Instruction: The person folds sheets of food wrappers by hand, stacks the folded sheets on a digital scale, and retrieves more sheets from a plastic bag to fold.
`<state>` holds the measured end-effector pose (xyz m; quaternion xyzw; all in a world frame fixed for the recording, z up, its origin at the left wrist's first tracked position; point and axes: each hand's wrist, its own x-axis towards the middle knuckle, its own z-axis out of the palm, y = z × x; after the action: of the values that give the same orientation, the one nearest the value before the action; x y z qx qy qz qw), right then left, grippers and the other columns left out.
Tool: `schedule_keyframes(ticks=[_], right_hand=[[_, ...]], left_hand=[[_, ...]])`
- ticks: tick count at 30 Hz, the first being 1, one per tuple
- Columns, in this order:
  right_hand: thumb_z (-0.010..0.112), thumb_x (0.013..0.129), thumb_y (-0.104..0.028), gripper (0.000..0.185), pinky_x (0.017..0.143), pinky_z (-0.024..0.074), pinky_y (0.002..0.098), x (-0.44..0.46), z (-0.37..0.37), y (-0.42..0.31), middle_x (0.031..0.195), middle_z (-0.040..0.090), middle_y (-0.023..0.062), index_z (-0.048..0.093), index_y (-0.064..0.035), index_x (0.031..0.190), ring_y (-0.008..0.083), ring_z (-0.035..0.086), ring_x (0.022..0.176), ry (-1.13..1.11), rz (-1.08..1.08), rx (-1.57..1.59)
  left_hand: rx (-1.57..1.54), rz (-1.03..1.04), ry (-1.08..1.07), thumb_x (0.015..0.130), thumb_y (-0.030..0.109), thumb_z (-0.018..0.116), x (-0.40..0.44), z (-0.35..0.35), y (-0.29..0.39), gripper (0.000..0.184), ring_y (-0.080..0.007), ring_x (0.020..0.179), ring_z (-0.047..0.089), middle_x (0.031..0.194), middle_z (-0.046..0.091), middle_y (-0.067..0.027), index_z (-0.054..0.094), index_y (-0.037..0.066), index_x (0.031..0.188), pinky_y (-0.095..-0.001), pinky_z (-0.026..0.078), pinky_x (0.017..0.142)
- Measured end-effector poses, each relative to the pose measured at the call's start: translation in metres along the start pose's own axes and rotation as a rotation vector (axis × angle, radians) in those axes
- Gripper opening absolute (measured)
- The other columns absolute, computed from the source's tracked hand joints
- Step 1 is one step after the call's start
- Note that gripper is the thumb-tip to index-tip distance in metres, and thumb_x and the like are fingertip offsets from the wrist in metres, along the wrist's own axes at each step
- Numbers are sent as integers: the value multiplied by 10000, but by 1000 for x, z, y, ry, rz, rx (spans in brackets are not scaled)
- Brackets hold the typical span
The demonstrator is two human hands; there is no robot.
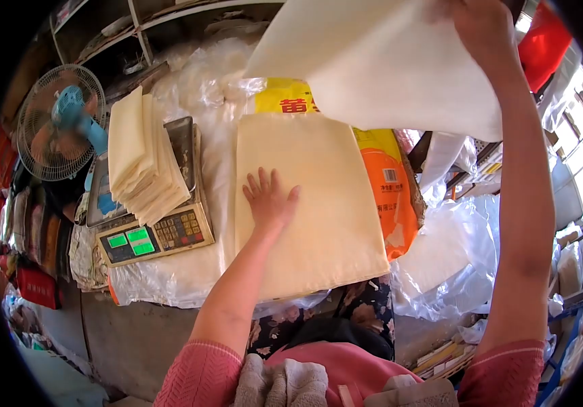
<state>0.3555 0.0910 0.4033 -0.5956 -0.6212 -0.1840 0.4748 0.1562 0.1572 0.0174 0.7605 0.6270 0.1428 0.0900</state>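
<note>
My left hand (pixel 269 200) lies flat with fingers spread on a squarish stack of thin cream-coloured sheets (pixel 318 237). Up at the top right, my right hand (pixel 481 27) grips the edge of a large, pale, flexible sheet (pixel 379 64), which hangs in the air above the far end of the stack. Part of that hand is blurred and cut by the frame edge. Left of the stack stands a digital scale (pixel 159 234) with green displays. Folded cream sheets (pixel 143 152) are piled on its metal pan. I cannot tell what the sheets are made of.
Under the stack lie clear plastic wrapping (pixel 203 88) and a yellow-orange printed bag (pixel 390 183). An electric fan (pixel 61 122) stands at the left. Crumpled clear plastic (pixel 454 264) is on the right. Shelves (pixel 142 30) line the back.
</note>
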Motion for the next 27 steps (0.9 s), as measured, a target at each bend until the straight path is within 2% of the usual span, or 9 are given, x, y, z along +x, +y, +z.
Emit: schedule_keyframes(ticks=[1,2,4,5,12,15,19,23,27], right_hand=[[558,863,-245,264,735,526,326,2,-10,42,964,678,85,671,-169,1090,237,660,778,-62,-317,-349],[560,865,-191,255,710,527,318,-34,-11,2,936,692,67,672,-172,1093,207,669,739,-115,-215,-494],[624,776,-104,336,612,508,343,-94,-6,3,1027,677,53,662,-134,1108,203,667,803,-63,-819,-407],[604,763,-70,383,636,523,336,-126,-12,-15,1069,665,33,643,-119,1141,205,664,847,-383,-650,-303],[587,705,-49,423,831,489,403,-319,35,8,1142,573,104,597,-71,1128,250,588,973,-678,-473,123],[595,669,-17,471,963,429,468,-353,27,37,1173,584,92,609,-67,1138,239,548,1138,-746,-397,-39],[647,712,-46,405,918,441,479,-365,1,117,1143,628,67,637,-69,1116,230,590,1078,-1022,-214,-280],[809,724,-180,405,751,517,359,-303,-61,106,1085,672,108,654,-14,1060,165,674,815,-988,364,194],[784,748,-87,423,872,481,289,-300,-62,112,1024,673,67,622,21,1124,143,617,982,-736,557,879]], left_hand=[[-41,-7,18,893,522,471,0,0,-2,758,-335,1426,143,1535,207,-163,233,109,1483,-477,77,1159],[-84,-13,38,889,507,493,1,-1,-4,762,-315,1423,176,1528,227,-161,235,102,1480,-457,106,1164],[-629,-62,133,827,368,629,-5,-4,-11,830,-306,1412,202,1501,262,-181,213,49,1471,-430,164,1154],[-903,-80,173,796,299,697,-10,-6,-15,877,-301,1406,215,1487,280,-191,202,23,1466,-416,193,1149],[-476,739,455,717,-27,651,-104,-51,-61,423,-318,1219,502,1205,593,-138,609,64,1128,-467,359,1044],[-354,757,193,764,6,624,-120,-54,-83,214,-266,1134,580,1100,664,-86,675,101,949,-490,380,1023],[-497,613,51,725,-117,550,-125,-55,-102,308,-292,1005,635,971,684,-74,645,75,947,-504,407,993],[-779,305,-183,841,-42,580,-141,-82,-107,216,-181,881,657,922,687,-78,635,36,1035,-393,519,850],[-1187,7,-192,899,16,589,-151,-75,-112,146,-122,823,623,925,671,-56,630,-54,1021,-287,521,758]])
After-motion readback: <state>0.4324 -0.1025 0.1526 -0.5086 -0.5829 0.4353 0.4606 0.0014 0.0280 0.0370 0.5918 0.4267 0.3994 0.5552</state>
